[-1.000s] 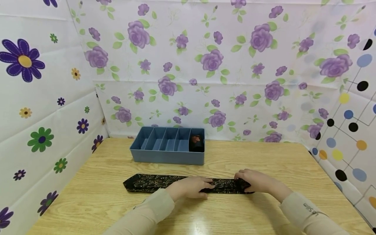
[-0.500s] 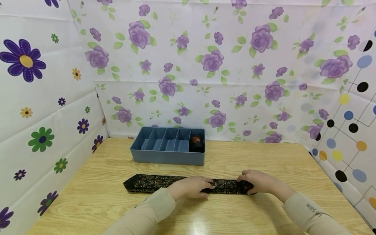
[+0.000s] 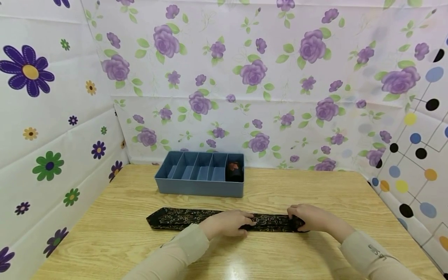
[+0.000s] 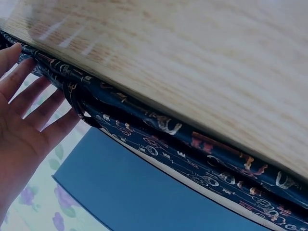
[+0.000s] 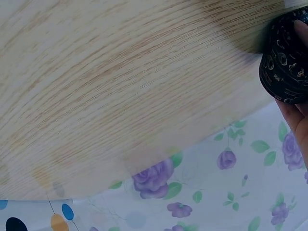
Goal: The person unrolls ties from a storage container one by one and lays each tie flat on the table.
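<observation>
A black necktie (image 3: 189, 218) with a small gold and red pattern lies stretched left to right on the table, its pointed end at the left. My left hand (image 3: 229, 223) rests across its middle; in the left wrist view the fingers (image 4: 45, 103) are nearly straight and spread along the fabric. A narrow loop (image 4: 74, 98) on the tie shows by the fingertips. At the right end, my right hand (image 3: 309, 217) grips the tie between thumb and fingers. The right wrist view shows that end as a rounded fold (image 5: 286, 62), with part of the hand cut off by the frame.
Behind the tie stands a blue divided box (image 3: 199, 187). Its rightmost compartment holds a rolled black item (image 3: 234, 171) with a reddish motif. The wood-grain table (image 3: 315, 186) meets flowered cloth (image 3: 224, 77) at the back and patterned cloth on both sides.
My right hand has slid slightly to the right, and the tie's right end has shifted with it. The left hand stays in place on the tie.
</observation>
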Demonstrator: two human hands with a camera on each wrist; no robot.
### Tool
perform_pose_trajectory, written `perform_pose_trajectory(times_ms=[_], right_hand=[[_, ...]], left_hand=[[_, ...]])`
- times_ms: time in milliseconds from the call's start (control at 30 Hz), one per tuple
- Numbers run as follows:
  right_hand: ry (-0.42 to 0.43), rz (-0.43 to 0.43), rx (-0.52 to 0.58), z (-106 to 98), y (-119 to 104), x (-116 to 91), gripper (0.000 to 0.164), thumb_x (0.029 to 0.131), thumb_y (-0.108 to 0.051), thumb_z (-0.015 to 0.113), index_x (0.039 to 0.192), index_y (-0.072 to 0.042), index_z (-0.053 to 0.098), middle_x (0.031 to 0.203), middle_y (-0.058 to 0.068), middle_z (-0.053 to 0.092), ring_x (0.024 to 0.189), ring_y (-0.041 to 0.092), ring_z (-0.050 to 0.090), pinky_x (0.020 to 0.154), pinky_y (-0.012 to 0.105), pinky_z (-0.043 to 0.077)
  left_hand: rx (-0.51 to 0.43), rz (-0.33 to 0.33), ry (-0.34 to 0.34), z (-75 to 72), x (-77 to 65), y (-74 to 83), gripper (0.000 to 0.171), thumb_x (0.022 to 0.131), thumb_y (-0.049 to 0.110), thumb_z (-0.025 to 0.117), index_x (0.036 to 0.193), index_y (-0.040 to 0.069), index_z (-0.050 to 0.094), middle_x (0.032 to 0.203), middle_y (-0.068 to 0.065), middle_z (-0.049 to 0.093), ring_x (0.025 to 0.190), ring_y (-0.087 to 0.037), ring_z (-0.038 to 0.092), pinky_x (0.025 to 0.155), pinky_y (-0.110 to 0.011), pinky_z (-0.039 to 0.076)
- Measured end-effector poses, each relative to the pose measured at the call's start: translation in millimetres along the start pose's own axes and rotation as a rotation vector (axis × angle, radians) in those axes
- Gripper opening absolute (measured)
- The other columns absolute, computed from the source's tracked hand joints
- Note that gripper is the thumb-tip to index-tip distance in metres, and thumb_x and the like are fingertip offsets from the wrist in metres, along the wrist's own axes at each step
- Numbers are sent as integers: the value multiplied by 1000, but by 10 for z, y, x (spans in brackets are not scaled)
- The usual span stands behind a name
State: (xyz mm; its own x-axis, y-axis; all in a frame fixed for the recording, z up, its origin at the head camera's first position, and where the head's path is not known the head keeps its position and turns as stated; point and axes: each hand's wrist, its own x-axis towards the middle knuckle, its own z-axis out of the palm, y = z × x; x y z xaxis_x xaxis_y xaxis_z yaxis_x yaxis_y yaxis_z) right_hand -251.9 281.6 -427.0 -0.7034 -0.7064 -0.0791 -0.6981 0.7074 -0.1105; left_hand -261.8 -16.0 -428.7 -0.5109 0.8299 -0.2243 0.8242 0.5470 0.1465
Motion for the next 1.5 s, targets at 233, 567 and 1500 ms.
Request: perform_pose_trajectory(times_ms=[233, 567, 1500], right_hand=[[-8, 5, 10, -18, 26, -64, 37, 71, -17, 82, 102, -12, 62, 98, 1, 62, 88, 20, 63, 74, 31, 55], [-3, 28, -12, -35, 81, -128, 31, 70, -20, 82, 92, -15, 60, 90, -4, 55, 76, 11, 58, 65, 27, 53], [20, 31, -34, 7, 214, -295, 31, 71, -13, 81, 94, -13, 61, 93, -1, 58, 83, 18, 61, 70, 29, 54]], left_hand=[[-4, 5, 0, -23, 6, -1, 43, 94, 30, 58, 136, 21, 52, 146, -1, 43, 132, -13, 45, 107, -25, 40], [29, 9, 7, -48, 13, -20, 43, 94, 29, 59, 135, 20, 53, 145, -1, 45, 130, -13, 46, 107, -24, 40], [43, 47, 94, 66, 37, -61, 44, 87, 15, 67, 129, 22, 58, 139, 1, 52, 127, -11, 50, 103, -23, 43]])
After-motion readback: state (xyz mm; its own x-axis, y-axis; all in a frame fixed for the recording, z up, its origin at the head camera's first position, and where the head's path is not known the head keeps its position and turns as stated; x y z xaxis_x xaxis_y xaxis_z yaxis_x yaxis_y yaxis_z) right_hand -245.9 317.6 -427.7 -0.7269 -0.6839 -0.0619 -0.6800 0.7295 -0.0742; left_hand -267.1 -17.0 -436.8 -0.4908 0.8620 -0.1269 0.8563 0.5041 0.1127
